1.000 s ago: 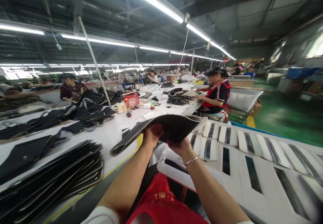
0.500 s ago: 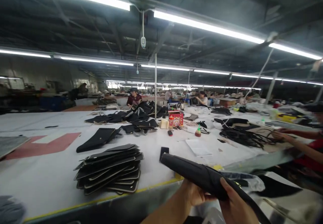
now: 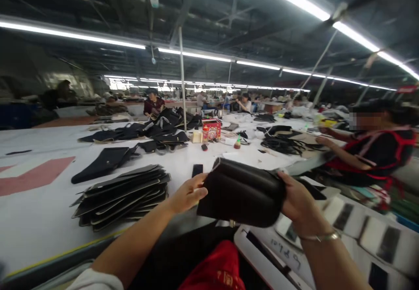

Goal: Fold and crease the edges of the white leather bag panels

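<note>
A dark leather-like panel [image 3: 242,192], curved and smooth, is held up between my two hands in front of the table edge. My left hand [image 3: 190,192] grips its left edge, thumb on the near face. At the opposite end, my right hand [image 3: 297,197] is closed on the right edge, its fingertips partly hidden behind. Left of the panel, a stack of black flat pieces with pale edges [image 3: 121,197] lies on the white table [image 3: 39,211]. A dark phone-like rectangle [image 3: 197,170] lies just beyond my left hand.
A boot-shaped black piece [image 3: 101,164] and a pile of black pieces [image 3: 163,126] lie farther back. A red box [image 3: 212,129] and a green-tipped bottle [image 3: 237,142] stand mid-table. At right sits a co-worker [image 3: 376,146]; a white tray-like surface [image 3: 262,255] is below my right hand.
The dark panel has turned from a narrow edge-on view to its broad face. My hands have spread to its two ends. My view has swung right and down.
</note>
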The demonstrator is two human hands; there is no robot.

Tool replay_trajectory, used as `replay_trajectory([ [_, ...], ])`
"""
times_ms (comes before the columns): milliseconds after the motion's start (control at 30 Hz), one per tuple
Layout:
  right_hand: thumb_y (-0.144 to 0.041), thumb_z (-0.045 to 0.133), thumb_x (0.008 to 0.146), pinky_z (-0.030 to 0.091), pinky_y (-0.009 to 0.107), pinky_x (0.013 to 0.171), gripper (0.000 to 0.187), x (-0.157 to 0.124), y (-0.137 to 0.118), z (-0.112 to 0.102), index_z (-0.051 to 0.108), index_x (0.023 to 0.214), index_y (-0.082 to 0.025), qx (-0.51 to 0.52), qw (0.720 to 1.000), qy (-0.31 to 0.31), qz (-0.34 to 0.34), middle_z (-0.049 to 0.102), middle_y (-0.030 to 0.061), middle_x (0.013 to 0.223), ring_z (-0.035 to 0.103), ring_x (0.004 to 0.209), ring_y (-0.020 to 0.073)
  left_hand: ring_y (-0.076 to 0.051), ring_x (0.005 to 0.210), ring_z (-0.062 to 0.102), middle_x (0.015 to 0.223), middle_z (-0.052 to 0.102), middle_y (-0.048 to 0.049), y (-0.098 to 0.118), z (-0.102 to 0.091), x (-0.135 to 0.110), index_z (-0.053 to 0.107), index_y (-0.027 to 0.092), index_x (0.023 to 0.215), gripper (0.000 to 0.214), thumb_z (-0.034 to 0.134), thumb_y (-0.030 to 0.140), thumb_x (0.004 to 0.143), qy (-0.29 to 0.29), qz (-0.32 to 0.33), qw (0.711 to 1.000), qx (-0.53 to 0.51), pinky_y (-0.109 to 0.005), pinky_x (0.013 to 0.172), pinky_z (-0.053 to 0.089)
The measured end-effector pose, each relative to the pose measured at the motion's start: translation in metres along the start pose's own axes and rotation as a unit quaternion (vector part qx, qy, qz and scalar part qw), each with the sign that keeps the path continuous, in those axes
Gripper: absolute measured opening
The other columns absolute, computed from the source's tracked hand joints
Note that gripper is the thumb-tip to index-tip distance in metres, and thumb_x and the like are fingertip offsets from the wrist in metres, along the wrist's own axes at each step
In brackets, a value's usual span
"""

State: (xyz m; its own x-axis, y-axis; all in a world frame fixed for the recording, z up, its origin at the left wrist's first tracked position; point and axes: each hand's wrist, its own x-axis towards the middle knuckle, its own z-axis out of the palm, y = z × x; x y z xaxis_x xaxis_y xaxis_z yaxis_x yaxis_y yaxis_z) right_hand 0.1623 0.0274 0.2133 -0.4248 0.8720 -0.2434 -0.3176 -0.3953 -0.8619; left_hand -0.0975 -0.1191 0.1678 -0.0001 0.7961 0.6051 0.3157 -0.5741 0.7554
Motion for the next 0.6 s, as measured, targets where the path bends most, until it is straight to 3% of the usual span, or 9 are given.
replay_trajectory([
  [33,-0.024,0.044,0.087,0.057,0.039,0.079,0.022,0.003,0.001,0.006,0.065,0.085,-0.017,0.018,0.999,-0.009,0.027,0.072,0.0071,0.073,0.069,0.071,0.0232,-0.026,0.112,0.055,0.125,0.057,-0.0137,-0.007,0.003,0.005,0.053,0.017,0.129,0.053,0.052,0.049,0.087,-0.021,-0.033,0.998,-0.054,-0.037,0.096,0.043],
  [100,-0.025,0.039,0.090,0.054,0.041,0.085,0.028,0.007,0.004,0.011,0.065,0.089,-0.014,0.034,0.997,-0.026,0.059,0.073,0.0084,0.074,0.070,0.077,0.0235,-0.023,0.100,0.060,0.112,0.065,-0.0117,-0.018,0.008,0.012,0.059,0.015,0.122,0.052,0.047,0.053,0.088,-0.003,-0.093,0.986,-0.140,-0.035,0.091,0.045],
  [200,-0.026,0.037,0.092,0.050,0.043,0.091,0.032,0.004,0.008,0.011,0.066,0.094,-0.013,0.029,0.995,-0.061,0.077,0.073,0.0091,0.078,0.070,0.082,0.0239,-0.017,0.075,0.062,0.084,0.069,-0.0078,-0.022,0.005,0.021,0.069,0.013,0.097,0.059,0.048,0.066,0.081,0.016,-0.175,0.962,-0.208,-0.028,0.071,0.047],
  [267,-0.027,0.037,0.092,0.048,0.043,0.093,0.033,0.000,0.009,0.011,0.066,0.098,-0.012,0.026,0.993,-0.078,0.085,0.073,0.0091,0.081,0.070,0.084,0.0238,-0.012,0.060,0.057,0.066,0.063,-0.0040,-0.016,-0.001,0.026,0.069,0.012,0.078,0.061,0.051,0.070,0.075,0.003,-0.192,0.960,-0.205,-0.024,0.060,0.044],
  [333,-0.027,0.037,0.092,0.048,0.042,0.094,0.032,-0.002,0.009,0.012,0.066,0.098,-0.013,0.024,0.993,-0.084,0.085,0.073,0.0089,0.081,0.069,0.085,0.0236,-0.009,0.053,0.051,0.057,0.056,-0.0003,-0.005,-0.008,0.031,0.065,0.011,0.068,0.057,0.059,0.067,0.072,-0.013,-0.169,0.971,-0.166,-0.021,0.054,0.041],
  [400,-0.027,0.040,0.090,0.049,0.042,0.093,0.030,-0.004,0.009,0.014,0.066,0.093,-0.013,0.017,0.993,-0.089,0.077,0.073,0.0085,0.080,0.069,0.085,0.0237,-0.008,0.054,0.049,0.058,0.055,0.0010,0.010,-0.015,0.035,0.066,0.011,0.072,0.050,0.065,0.061,0.070,-0.030,-0.130,0.983,-0.123,-0.020,0.053,0.040],
  [467,-0.029,0.044,0.088,0.050,0.041,0.091,0.026,-0.006,0.009,0.016,0.066,0.087,-0.014,0.007,0.993,-0.099,0.070,0.073,0.0082,0.078,0.069,0.085,0.0239,-0.009,0.059,0.053,0.065,0.058,0.0002,0.024,-0.024,0.037,0.068,0.012,0.088,0.046,0.068,0.054,0.070,-0.051,-0.118,0.987,-0.098,-0.020,0.055,0.043],
  [533,-0.032,0.047,0.084,0.051,0.041,0.089,0.024,-0.011,0.009,0.017,0.065,0.082,-0.016,-0.008,0.992,-0.112,0.053,0.072,0.0079,0.076,0.069,0.086,0.0245,-0.011,0.063,0.057,0.073,0.062,-0.0015,0.035,-0.033,0.038,0.066,0.014,0.102,0.046,0.070,0.049,0.072,-0.090,-0.141,0.981,-0.095,-0.021,0.057,0.047],
  [600,-0.033,0.051,0.077,0.051,0.042,0.086,0.020,-0.020,0.009,0.018,0.063,0.076,-0.017,-0.023,0.991,-0.129,0.006,0.071,0.0074,0.073,0.068,0.087,0.0256,-0.013,0.064,0.059,0.076,0.063,-0.0032,0.042,-0.039,0.037,0.066,0.014,0.104,0.046,0.069,0.047,0.072,-0.131,-0.179,0.969,-0.112,-0.022,0.056,0.049],
])
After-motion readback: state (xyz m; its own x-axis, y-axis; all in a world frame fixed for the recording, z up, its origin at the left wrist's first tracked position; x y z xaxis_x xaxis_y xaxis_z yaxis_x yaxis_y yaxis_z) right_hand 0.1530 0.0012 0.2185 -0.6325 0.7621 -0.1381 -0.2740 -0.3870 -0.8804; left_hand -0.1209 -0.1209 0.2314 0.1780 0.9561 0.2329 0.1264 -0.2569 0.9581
